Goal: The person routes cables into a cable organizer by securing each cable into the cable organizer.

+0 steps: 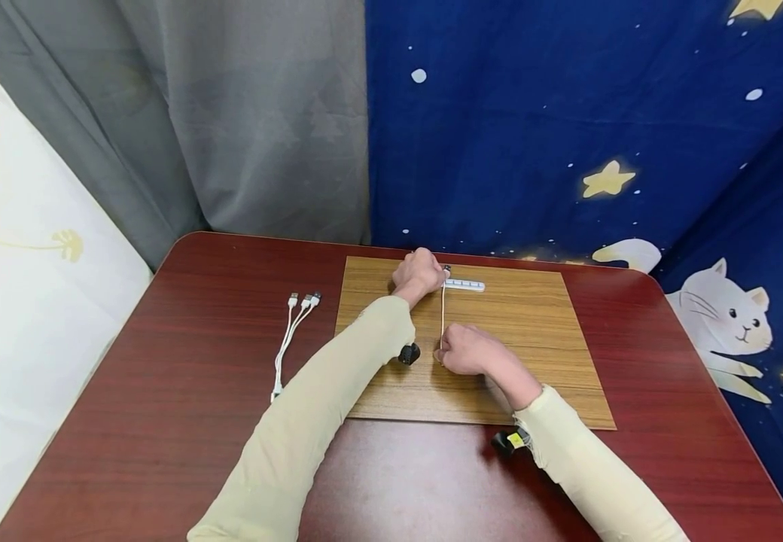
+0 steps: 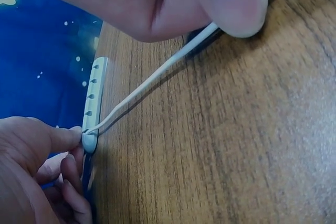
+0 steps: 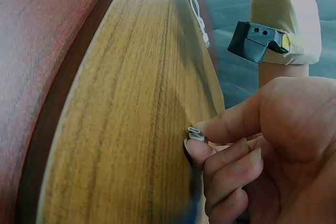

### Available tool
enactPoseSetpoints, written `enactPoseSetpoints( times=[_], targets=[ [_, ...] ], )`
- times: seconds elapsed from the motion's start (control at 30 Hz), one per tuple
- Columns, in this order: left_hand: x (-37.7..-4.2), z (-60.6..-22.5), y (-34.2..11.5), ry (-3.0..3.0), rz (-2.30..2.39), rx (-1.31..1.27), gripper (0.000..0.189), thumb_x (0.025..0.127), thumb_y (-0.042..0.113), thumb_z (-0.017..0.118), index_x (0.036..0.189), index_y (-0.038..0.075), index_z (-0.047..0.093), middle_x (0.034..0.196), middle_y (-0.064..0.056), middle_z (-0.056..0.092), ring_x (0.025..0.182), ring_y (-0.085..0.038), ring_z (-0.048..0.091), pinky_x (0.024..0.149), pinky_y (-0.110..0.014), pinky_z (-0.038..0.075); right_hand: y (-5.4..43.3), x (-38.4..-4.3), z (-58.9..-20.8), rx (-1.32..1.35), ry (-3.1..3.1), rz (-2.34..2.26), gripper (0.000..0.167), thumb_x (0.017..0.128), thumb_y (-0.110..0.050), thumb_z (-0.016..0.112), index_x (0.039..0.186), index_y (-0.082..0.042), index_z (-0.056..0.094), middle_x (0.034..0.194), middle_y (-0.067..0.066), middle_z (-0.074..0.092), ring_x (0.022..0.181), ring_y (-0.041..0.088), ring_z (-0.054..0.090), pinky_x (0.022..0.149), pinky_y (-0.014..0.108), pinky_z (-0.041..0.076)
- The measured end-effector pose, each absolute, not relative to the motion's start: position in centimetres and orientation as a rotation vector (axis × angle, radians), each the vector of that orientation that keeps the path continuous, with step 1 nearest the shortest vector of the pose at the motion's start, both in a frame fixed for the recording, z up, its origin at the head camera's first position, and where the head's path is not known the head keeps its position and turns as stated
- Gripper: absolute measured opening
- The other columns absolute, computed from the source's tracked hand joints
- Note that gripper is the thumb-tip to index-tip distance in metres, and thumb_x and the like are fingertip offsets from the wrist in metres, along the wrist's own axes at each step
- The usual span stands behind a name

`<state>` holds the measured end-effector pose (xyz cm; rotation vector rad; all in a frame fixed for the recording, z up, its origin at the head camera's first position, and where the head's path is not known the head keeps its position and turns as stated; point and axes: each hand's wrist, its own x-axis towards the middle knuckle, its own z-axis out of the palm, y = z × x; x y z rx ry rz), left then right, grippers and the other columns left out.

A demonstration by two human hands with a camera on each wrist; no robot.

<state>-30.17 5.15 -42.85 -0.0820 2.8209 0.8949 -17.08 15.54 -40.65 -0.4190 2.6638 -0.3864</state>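
A white cable runs taut over the wood-grain board between the two hands. My left hand, at the board's far edge, pinches it against the end of a white slotted cable holder. In the left wrist view the cable enters the holder's end slot beside the thumb. The holder's other slots show bare. A dark-ended plug sits just beyond the left fingers. Nearer the body, my right hand pinches the cable's other end; its small metal connector pokes out between thumb and forefinger in the right wrist view.
The wood-grain board lies on a red-brown table. Left of the board is a bundle of white cables with several USB plugs. A camera hangs at the left wrist. Curtains stand behind the table.
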Motion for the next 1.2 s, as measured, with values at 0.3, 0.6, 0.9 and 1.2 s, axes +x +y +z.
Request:
enactPoseSetpoints(
  times=[0.3,0.6,0.9,1.2],
  targets=[
    [-30.1,-42.6,4.9,2.796,0.935,-0.097,0.030,0.093,0.043,0.075,0.076,0.019,0.070,0.079,0.001,0.064,0.076,-0.021,0.060,0.067,-0.036,0.045,15.5,-17.2,-40.5,-0.372,2.605,-0.424,0.049,0.101,-0.030,0.065,0.056,-0.017,0.050,0.053,-0.005,0.041,0.050,0.013,0.042,0.051,0.030,0.034],
    [-29.3,-41.6,3.1,2.811,1.013,-0.108,0.033,0.097,0.045,0.067,0.075,0.020,0.068,0.078,0.000,0.062,0.073,-0.020,0.058,0.067,-0.036,0.044,16.2,-17.1,-40.4,-0.381,2.547,-0.586,0.044,0.104,-0.032,0.061,0.065,-0.010,0.065,0.053,-0.005,0.048,0.046,0.009,0.035,0.047,0.027,0.029],
    [-29.1,-41.7,1.1,2.791,1.047,-0.059,0.035,0.100,0.040,0.064,0.074,0.016,0.067,0.076,-0.001,0.059,0.075,-0.022,0.058,0.066,-0.035,0.041,17.1,-17.2,-40.1,-0.389,2.544,-0.757,0.041,0.103,-0.028,0.062,0.069,-0.006,0.065,0.054,-0.005,0.042,0.046,0.009,0.033,0.047,0.027,0.027],
    [-28.1,-40.8,-0.2,2.777,1.052,0.067,0.033,0.099,0.037,0.064,0.074,0.016,0.063,0.075,0.000,0.056,0.072,-0.020,0.055,0.064,-0.033,0.038,17.4,-17.4,-40.7,-0.470,2.517,-1.179,0.023,0.102,-0.012,0.063,0.082,0.000,0.061,0.061,0.005,0.057,0.055,0.024,0.060,0.051,0.029,0.046]
  ],
)
